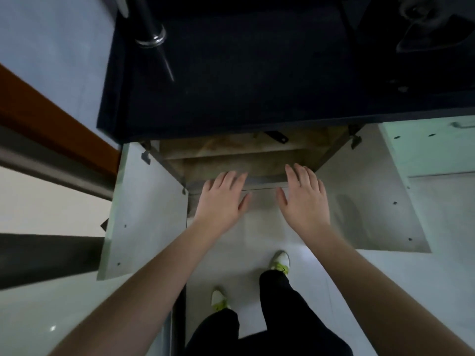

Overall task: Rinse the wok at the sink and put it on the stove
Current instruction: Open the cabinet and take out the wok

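Note:
No wok shows in the head view. My left hand and my right hand are both stretched out palm down, fingers apart, holding nothing. They hover in front of an open cabinet below a dark countertop. The cabinet's two doors, the left door and the right door, stand swung wide open. Inside I see only bare brownish shelf boards. A dark handle with a metal ring lies on the counter at the top left; what it belongs to is cut off.
A dark object sits on the counter at the top right. A pale neighbouring cabinet front with a handle is at the right. An orange and grey door frame runs along the left. My feet stand on the pale tiled floor.

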### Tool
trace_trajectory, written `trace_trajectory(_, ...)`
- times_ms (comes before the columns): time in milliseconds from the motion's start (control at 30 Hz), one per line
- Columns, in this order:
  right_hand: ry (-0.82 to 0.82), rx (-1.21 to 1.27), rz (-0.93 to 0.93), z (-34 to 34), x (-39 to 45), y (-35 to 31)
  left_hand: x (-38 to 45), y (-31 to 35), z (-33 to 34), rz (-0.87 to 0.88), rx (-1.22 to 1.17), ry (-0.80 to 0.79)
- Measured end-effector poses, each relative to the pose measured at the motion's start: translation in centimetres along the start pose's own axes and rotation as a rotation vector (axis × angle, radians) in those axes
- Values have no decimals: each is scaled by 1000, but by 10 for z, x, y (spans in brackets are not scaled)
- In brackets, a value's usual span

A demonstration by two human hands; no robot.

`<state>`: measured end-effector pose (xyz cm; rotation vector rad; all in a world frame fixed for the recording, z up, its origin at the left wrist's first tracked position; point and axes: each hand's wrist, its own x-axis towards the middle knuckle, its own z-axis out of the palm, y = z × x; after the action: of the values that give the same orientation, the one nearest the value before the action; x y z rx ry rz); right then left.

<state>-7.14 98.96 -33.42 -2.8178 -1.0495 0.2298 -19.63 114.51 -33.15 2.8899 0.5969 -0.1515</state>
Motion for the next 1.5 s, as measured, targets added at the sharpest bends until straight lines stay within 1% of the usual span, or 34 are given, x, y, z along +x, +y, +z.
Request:
trace_trajectory(200,49,23,24,40,46,30,48,14,32,-12,4,-10)
trace_trajectory(433,112,42,72,108,97,56,103,-4,93,30,25,2)
trace_trajectory(567,194,48,58,151,118,63,133,-17,131,50,36,39)
trace_trajectory(700,280,27,40,197,146,70,173,-29,171,78,55,104)
trace_trajectory(800,348,12,30,222,172,75,201,-38,197,83,67,190)
trace_trajectory(933,473,26,-1,245,201,83,239,-48,223,123,85,294)
trace_trajectory(1067,566,10,-48,266,223,92,283,-58,243,178,66,362)
trace_trajectory(1167,657,-2,-86,277,237,93,308,-66,253,225,121,456)
trace_trajectory(1233,711,-21,-101,285,242,94,320,-70,263,239,143,490)
trace_trajectory(1500,770,-33,-119,305,254,93,334,-73,288,258,73,596)
